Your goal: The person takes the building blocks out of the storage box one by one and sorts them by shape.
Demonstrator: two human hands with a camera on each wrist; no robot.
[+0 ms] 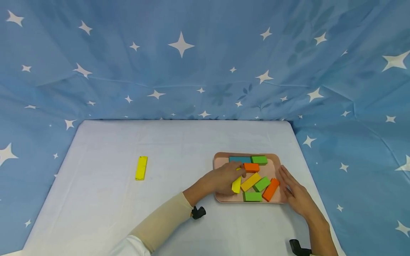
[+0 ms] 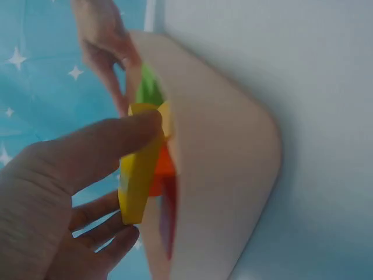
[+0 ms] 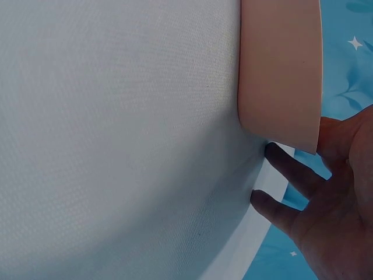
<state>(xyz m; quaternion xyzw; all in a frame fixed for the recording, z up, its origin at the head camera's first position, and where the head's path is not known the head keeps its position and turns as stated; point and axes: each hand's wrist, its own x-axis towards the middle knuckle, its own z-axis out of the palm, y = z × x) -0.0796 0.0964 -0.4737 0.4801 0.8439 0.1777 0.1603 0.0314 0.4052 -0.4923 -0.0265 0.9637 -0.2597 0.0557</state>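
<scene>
My left hand (image 1: 221, 180) pinches a yellow block (image 2: 137, 181) between thumb and fingers, at the left part of a pink tray (image 1: 221, 161). The block is tilted and partly covered by the hand in the head view. Close up in the left wrist view, the thumb lies across its face, beside the tray's outer wall (image 2: 227, 140). My right hand (image 1: 297, 195) rests against the tray's right end with its fingers extended. In the right wrist view, fingertips are right by the tray's corner (image 3: 280, 87).
Inside the tray lie a blue block (image 1: 239, 159), several green blocks (image 1: 252, 196), orange blocks (image 1: 271, 190) and an amber one (image 1: 251, 182). Another yellow block (image 1: 141, 168) lies alone on the white table (image 1: 179, 149), left of the tray. A starry blue curtain (image 1: 205, 64) hangs behind.
</scene>
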